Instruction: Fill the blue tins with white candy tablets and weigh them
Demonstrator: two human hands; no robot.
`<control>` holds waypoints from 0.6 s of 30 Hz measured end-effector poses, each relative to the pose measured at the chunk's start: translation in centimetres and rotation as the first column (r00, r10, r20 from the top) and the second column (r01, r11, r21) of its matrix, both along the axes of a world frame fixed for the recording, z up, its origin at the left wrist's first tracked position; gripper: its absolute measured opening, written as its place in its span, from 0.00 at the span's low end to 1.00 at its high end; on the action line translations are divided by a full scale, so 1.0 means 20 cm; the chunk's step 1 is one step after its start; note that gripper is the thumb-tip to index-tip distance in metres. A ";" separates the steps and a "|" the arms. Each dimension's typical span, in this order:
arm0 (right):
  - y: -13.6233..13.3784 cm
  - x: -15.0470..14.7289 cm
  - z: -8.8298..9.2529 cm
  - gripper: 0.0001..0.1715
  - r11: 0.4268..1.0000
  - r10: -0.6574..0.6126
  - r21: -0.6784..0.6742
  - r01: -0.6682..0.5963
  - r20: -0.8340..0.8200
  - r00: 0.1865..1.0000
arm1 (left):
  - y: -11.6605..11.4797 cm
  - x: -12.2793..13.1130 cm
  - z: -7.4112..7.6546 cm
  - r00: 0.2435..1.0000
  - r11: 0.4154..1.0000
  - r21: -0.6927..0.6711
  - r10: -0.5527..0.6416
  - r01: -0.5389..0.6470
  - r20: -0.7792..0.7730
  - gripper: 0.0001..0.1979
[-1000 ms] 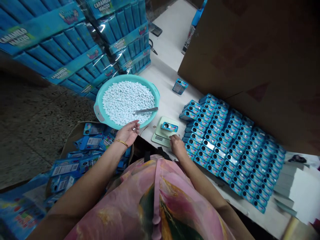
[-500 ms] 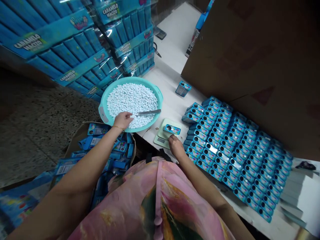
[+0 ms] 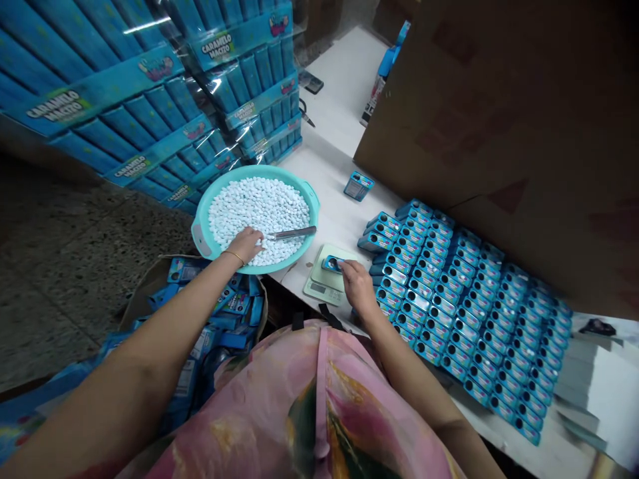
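Observation:
My left hand rests on the small white candies at the near side of a turquoise basin, thumb and fingers a little apart. A metal scoop or spatula-like tool lies on the candies just beyond my fingertips; its far end is partly covered. My right hand is closed on the right end of a small blue candy box with a round hole in its top. The box is over a pale green kitchen scale, whose display faces me.
Rows of upright blue boxes fill the table's right side, beside a large cardboard carton. One blue box stands apart. Wrapped display packs are stacked left. A carton of flat blue boxes sits below the basin. Scissors and a phone lie behind.
My right hand has moved from the scale's near edge up to the box and gripped its right end. My left hand has shifted slightly in the candies, its fingers spreading from a pinch.

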State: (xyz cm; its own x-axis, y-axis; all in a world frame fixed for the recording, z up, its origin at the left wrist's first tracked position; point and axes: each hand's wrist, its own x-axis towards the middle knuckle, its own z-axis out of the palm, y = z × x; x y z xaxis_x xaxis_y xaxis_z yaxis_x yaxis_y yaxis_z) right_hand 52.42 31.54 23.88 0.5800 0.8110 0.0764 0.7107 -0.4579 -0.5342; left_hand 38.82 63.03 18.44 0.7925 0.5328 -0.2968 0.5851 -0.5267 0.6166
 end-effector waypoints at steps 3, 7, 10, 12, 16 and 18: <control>0.05 0.00 0.04 0.20 0.996 0.091 0.008 -0.091 -0.050 0.995 | 0.00 0.00 0.01 0.959 0.942 -0.241 0.265 -0.234 0.104 0.05; 0.06 -0.01 0.12 0.19 0.987 0.070 0.149 -0.052 -0.118 0.991 | 0.00 0.00 0.07 0.717 0.545 -0.706 0.693 -0.452 0.076 0.06; 0.03 -0.02 0.17 0.17 0.979 0.043 0.202 -0.012 -0.147 0.988 | 0.00 -0.01 0.12 0.495 0.014 -0.976 0.863 -0.217 -0.098 0.05; 0.03 -0.02 0.18 0.17 0.978 0.062 0.206 -0.028 -0.158 0.985 | -0.01 0.00 0.13 0.368 -0.161 -0.986 0.914 -0.052 -0.169 0.07; 0.05 -0.01 0.21 0.15 0.976 0.046 0.216 -0.007 -0.176 0.983 | -0.06 0.04 0.14 0.143 -0.189 -0.977 0.974 0.095 -0.175 0.11; 0.08 0.00 0.22 0.15 0.975 0.041 0.224 0.002 -0.187 0.981 | -0.08 0.07 0.15 0.099 -0.185 -0.978 0.980 0.101 -0.175 0.11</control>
State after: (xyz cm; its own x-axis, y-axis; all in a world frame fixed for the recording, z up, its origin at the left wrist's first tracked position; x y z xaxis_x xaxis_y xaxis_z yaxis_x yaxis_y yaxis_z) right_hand 52.46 33.22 28.32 0.5856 0.7974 0.1458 0.5941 -0.2998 -0.7465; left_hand 40.20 61.33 21.48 0.4259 0.6545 -0.6248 -0.6059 0.7191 0.3403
